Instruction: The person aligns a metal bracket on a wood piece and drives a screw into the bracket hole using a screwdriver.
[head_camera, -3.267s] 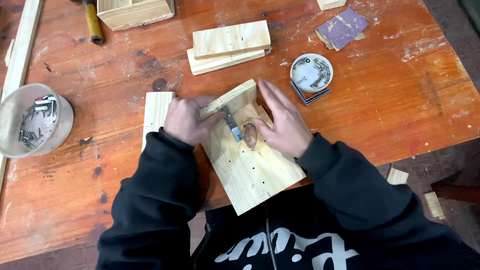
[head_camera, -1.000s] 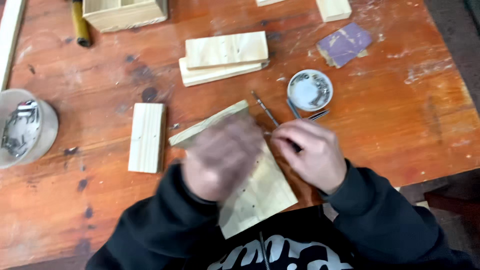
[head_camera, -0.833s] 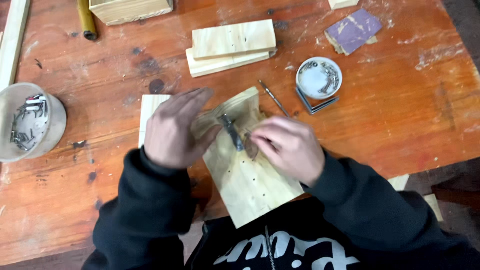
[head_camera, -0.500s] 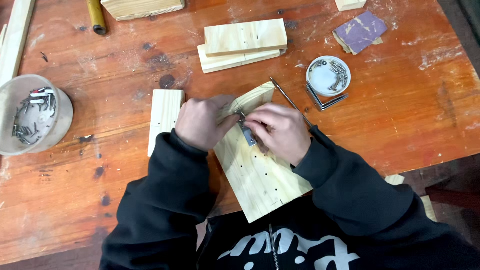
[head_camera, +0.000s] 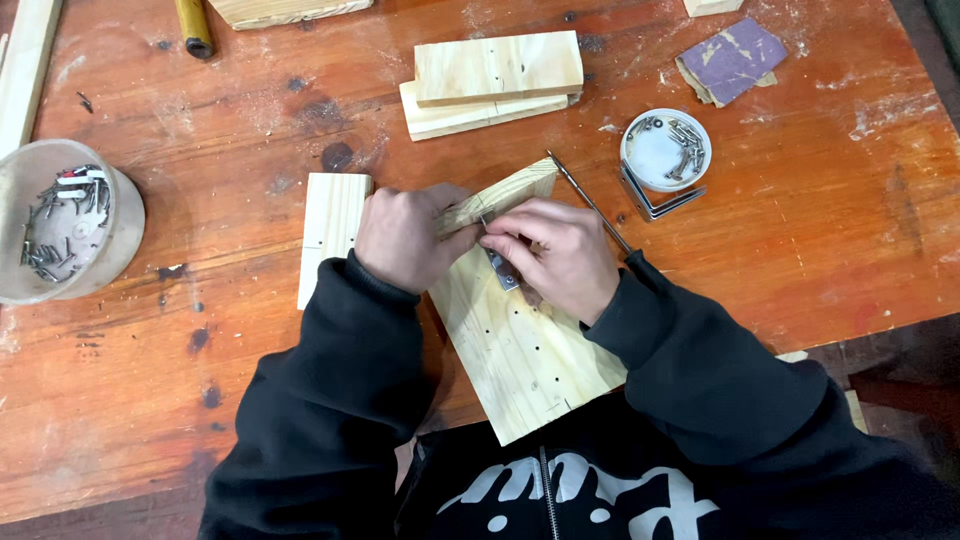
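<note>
A pale wooden board (head_camera: 520, 350) with small drilled holes lies slanted at the table's near edge, with an upright wooden piece (head_camera: 500, 195) along its far end. My left hand (head_camera: 405, 235) grips that upright piece from the left. My right hand (head_camera: 555, 250) pinches a small metal bracket (head_camera: 500, 268) against the board where the two pieces meet. A thin screwdriver (head_camera: 590, 205) lies on the table just right of my right hand.
Small white dish of screws (head_camera: 665, 150) with metal angle brackets (head_camera: 655, 200) beside it. Two stacked wood boards (head_camera: 490, 82) at the back. Small wood block (head_camera: 333, 235) left of my hands. Tub of screws (head_camera: 60, 230) at far left. Purple sandpaper (head_camera: 735, 58) back right.
My right hand set the screwdriver down on the table and came back to the bracket. My left hand returned to grip the upright piece. Both hands have closed in together at the joint.
</note>
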